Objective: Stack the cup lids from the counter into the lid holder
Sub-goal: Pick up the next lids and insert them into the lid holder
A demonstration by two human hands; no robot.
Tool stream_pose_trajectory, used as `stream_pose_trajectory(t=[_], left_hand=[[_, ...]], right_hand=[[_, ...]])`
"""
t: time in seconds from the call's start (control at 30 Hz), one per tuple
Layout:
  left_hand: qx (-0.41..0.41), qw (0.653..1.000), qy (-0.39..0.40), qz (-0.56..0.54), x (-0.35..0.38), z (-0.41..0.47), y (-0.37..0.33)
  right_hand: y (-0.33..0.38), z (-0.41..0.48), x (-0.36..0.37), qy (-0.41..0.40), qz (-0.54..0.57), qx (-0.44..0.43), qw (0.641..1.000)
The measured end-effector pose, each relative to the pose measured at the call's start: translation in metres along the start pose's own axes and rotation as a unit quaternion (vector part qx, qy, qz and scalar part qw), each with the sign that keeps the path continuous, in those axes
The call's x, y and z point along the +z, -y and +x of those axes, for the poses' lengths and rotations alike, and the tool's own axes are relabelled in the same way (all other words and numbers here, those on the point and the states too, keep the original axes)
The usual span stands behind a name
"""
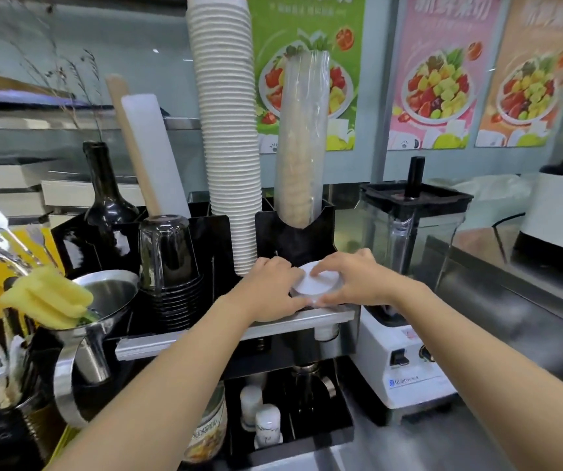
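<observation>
White round plastic cup lids point(314, 283) sit pinched between left hand point(273, 290) and right hand point(358, 280) — squeezed unevenly, the stack could skew and miss the black lid holder point(327, 212).

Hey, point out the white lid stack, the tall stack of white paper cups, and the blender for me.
white lid stack point(315, 283), head view, on the top lid's flat face.
tall stack of white paper cups point(230, 147), head view, mid-height on the ribbed rims.
blender point(409, 232), head view, on the clear jar.

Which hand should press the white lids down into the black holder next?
Probably the right hand: its fingers already lie on top of the white lids. The left hand grips their side, steadying them.
</observation>
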State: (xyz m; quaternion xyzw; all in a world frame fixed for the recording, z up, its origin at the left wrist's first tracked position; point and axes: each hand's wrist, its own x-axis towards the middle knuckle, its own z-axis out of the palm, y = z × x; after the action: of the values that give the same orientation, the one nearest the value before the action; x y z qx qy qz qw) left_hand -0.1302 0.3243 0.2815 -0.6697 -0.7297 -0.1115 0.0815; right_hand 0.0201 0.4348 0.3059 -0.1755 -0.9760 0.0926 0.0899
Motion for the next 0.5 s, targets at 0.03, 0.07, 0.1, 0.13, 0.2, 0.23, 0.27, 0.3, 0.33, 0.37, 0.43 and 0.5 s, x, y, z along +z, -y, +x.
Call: stream_pose_trajectory(t=[0.03,0.07,0.1,0.13,0.2,0.23,0.27,0.3,0.33,0.37,0.43,0.5], left_hand=[[0.0,1.0,0.007,0.02,0.002,0.002,-0.001],[-0.003,0.999,0.017,0.028,0.004,0.005,-0.002],[-0.004,0.999,0.03,0.03,0.005,0.006,-0.003],[-0.002,0.998,0.046,0.031,0.007,0.008,-0.004],[0.008,0.996,0.079,0.045,0.01,0.01,-0.005],[0.009,0.995,0.09,0.048,0.01,0.01,-0.005],[0.008,0.994,0.097,0.046,0.01,0.011,-0.004],[0.007,0.994,0.102,0.042,0.01,0.011,-0.004],[0.008,0.994,0.105,0.038,0.009,0.011,-0.005],[0.01,0.994,0.105,0.035,0.008,0.011,-0.005],[0.014,0.995,0.09,0.031,0.011,0.008,-0.005],[0.019,0.998,0.057,0.03,0.016,0.005,-0.005]], right_hand=[[0.0,0.003,0.0,0.018,-0.006,0.006,1.0],[-0.001,0.006,0.0,0.037,-0.016,0.013,0.999],[-0.001,0.01,0.0,0.061,-0.032,0.021,0.997],[-0.001,0.013,0.002,0.086,-0.047,0.024,0.995],[-0.001,0.018,0.007,0.118,-0.049,0.03,0.991],[-0.002,0.019,0.009,0.121,-0.041,0.033,0.991],[-0.003,0.021,0.011,0.117,-0.035,0.037,0.992],[-0.004,0.021,0.013,0.11,-0.03,0.041,0.993],[-0.005,0.021,0.014,0.105,-0.029,0.045,0.993],[-0.006,0.02,0.015,0.101,-0.03,0.049,0.993],[-0.007,0.018,0.017,0.098,-0.036,0.049,0.993],[-0.007,0.016,0.02,0.092,-0.04,0.045,0.994]])
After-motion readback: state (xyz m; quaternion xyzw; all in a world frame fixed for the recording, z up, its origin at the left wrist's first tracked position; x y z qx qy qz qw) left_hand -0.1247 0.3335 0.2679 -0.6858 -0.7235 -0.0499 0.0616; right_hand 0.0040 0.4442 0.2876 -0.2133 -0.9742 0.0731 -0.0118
